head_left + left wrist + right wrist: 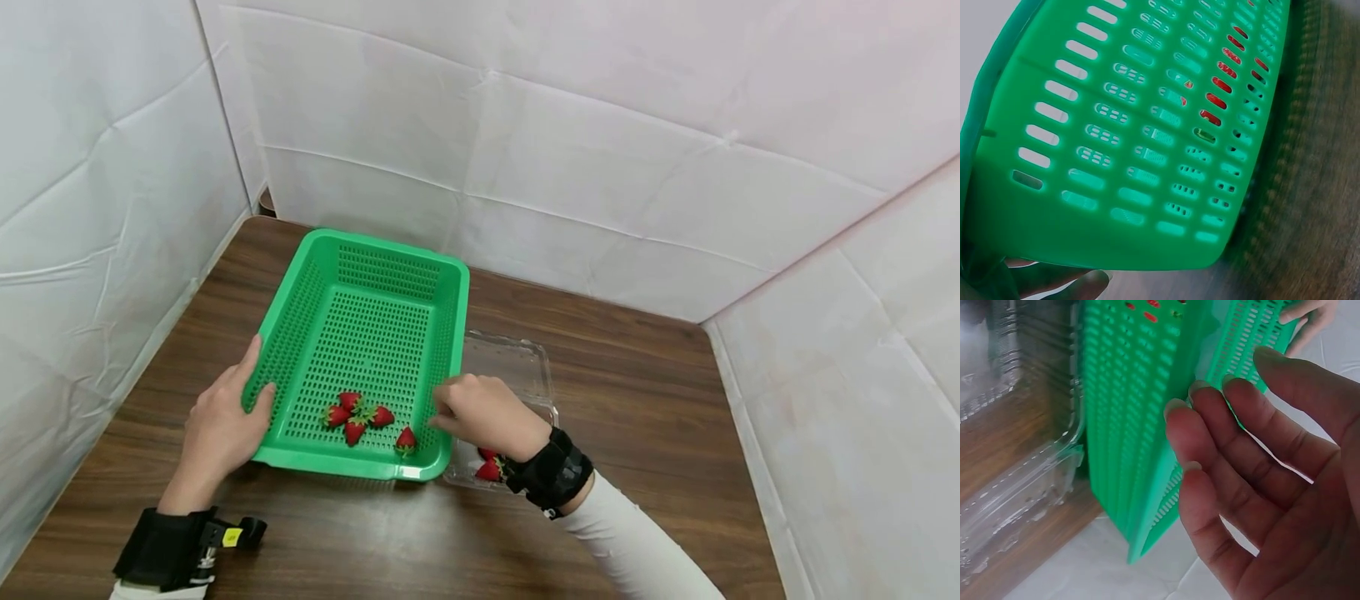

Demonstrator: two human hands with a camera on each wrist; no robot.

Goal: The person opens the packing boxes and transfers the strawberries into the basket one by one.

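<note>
left hand [225,421]: grips the green basket [367,267] rim — a slip tips it.
right hand [483,412]: fingers relaxed, empty, could knock the strawberries [356,415].

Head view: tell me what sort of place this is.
Probably a screened-off tabletop recording booth rather than a kitchen: creased white sheeting walls enclose a dark wood-grain table, which bears only a green perforated plastic basket with red strawberries and a clear plastic clamshell box.
</note>
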